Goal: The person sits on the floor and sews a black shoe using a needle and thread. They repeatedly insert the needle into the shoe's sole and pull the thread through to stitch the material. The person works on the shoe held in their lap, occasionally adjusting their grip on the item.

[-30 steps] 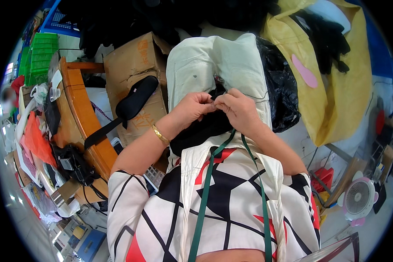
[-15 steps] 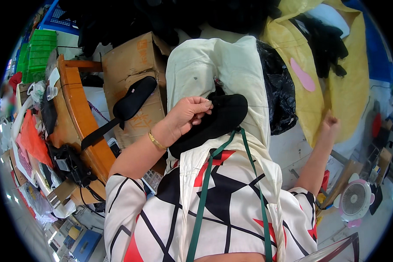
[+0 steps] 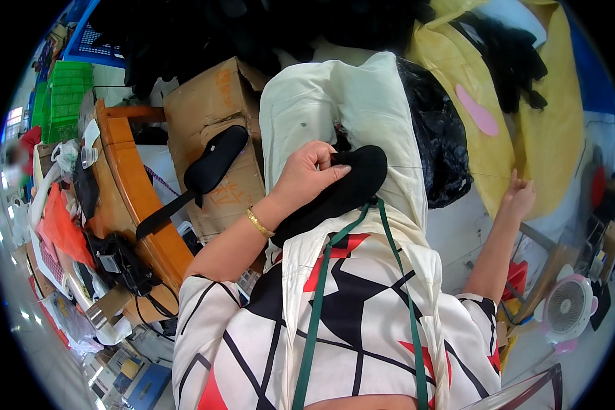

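Observation:
A black, soft, sole-shaped shoe piece (image 3: 365,174) lies across my lap on the pale apron (image 3: 369,89). My left hand (image 3: 314,171) is closed on its upper edge, thumb on top and fingers curled. Far out to the right, my right hand (image 3: 519,197) is raised with its fingertips pinched together. A fine thread, hard to make out, runs from the black shoe piece toward those fingertips. Whether a needle is also in the pinch is too small to tell.
A similar black shoe piece with a long strap (image 3: 215,158) rests on a cardboard box (image 3: 225,96) at left, beside a wooden frame (image 3: 133,171). A black plastic bag (image 3: 437,137) and a yellow sack (image 3: 485,164) with a pink insole (image 3: 477,109) are on the right, near a fan (image 3: 568,306).
My right hand has turned, with its fingertips now pointing up. My left thumb has shifted on the black shoe piece, which stays in my lap. The view has shifted slightly.

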Demonstrator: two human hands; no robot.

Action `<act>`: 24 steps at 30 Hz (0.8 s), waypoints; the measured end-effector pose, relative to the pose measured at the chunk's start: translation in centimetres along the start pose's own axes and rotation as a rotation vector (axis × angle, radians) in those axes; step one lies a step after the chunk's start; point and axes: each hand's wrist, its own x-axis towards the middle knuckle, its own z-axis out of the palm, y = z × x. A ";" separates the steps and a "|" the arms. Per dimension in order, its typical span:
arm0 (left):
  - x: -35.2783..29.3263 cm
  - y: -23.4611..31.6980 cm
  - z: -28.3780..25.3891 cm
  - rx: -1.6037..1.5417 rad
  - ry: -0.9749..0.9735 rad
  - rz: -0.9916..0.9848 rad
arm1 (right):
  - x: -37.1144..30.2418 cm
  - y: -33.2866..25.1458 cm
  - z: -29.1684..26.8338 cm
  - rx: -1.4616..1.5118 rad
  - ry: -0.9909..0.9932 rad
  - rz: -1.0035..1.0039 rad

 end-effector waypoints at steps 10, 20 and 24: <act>0.2 0.0 1.5 0.078 0.062 -0.089 | 1.3 -3.0 -1.4 0.027 -0.052 -0.068; 0.4 1.1 1.7 0.053 -0.067 -0.187 | 3.2 -8.4 -2.8 -0.565 0.070 -0.541; 0.7 0.7 0.6 -0.047 -0.071 -0.176 | -8.4 -1.0 4.2 -0.514 -0.616 -0.168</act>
